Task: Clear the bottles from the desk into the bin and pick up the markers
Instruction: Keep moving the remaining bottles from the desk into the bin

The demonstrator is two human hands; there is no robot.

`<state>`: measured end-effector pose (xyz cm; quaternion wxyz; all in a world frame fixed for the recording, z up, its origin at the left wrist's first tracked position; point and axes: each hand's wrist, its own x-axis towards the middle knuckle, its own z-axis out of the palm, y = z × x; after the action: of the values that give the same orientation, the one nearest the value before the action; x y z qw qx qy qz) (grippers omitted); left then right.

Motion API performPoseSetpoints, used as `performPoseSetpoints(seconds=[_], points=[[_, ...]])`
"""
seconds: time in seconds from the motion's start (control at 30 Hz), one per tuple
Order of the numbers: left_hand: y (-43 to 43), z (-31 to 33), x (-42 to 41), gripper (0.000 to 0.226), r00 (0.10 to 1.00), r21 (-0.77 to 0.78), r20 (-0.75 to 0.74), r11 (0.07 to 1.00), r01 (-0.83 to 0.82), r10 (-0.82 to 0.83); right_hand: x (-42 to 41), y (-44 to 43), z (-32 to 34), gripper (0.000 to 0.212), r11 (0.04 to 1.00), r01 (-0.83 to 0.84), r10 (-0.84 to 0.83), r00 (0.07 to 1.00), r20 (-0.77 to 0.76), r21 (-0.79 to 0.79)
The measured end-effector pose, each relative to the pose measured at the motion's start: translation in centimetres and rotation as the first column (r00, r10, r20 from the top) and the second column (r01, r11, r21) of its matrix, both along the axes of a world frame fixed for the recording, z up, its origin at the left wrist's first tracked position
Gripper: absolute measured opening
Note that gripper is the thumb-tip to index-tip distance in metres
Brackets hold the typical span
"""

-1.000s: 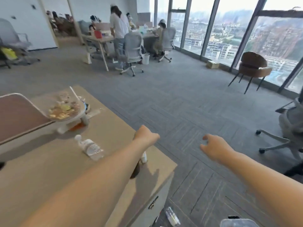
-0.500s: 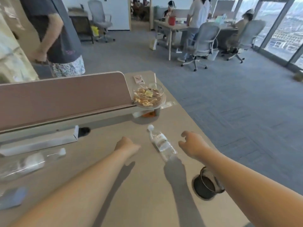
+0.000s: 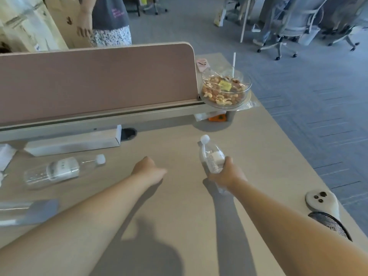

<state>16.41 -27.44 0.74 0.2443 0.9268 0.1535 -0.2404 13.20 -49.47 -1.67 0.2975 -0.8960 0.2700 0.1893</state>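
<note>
A clear plastic bottle (image 3: 211,156) with a white cap lies on the beige desk (image 3: 179,226), cap pointing away from me, and my right hand (image 3: 227,174) is closed around its lower half. My left hand (image 3: 148,169) hovers over the desk's middle in a loose fist, holding nothing. A second clear bottle (image 3: 59,170) lies on its side at the left. Part of a third bottle with a grey-blue label (image 3: 27,213) shows at the left edge. I see no markers and no bin.
A pink divider screen (image 3: 95,80) runs along the desk's back. A glass bowl of nuts (image 3: 226,90) stands on a stand at its right end. A long white box (image 3: 75,142) lies below the screen. A black mesh cup (image 3: 330,226) sits by my right forearm. A person (image 3: 107,20) stands behind the screen.
My view swung from the open floor back to the desk. My right hand reached the bottle and closed on it; my left hand stayed over the desk's middle.
</note>
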Motion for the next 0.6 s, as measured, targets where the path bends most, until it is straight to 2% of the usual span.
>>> performPoseSetpoints(seconds=[0.1,0.23,0.33,0.47,0.6], points=[[3.3,1.2,0.3,0.056,0.997,-0.018,-0.003,0.996,-0.084,0.084,0.0,1.9,1.9,0.055,0.999,-0.046,0.045,0.998,0.039,0.026],[7.2,3.7,-0.5,0.041,0.987,0.011,0.071,0.989,-0.148,0.146,-0.2,4.5,5.2,0.054,0.994,-0.106,0.102,0.991,0.084,0.037],[9.9,5.5,-2.0,0.043,0.977,0.006,0.121,0.984,-0.176,0.174,-0.6,7.2,7.8,0.056,0.982,-0.189,0.185,0.974,0.128,0.019],[13.8,6.9,-4.8,0.042,0.967,-0.013,0.129,0.975,-0.221,0.221,-1.5,11.8,10.7,0.058,0.946,-0.322,0.313,0.932,0.183,0.021],[18.4,7.0,-7.6,0.036,0.932,-0.026,0.144,0.943,-0.333,0.333,-2.1,17.4,12.4,0.057,0.899,-0.436,0.417,0.880,0.229,0.035]])
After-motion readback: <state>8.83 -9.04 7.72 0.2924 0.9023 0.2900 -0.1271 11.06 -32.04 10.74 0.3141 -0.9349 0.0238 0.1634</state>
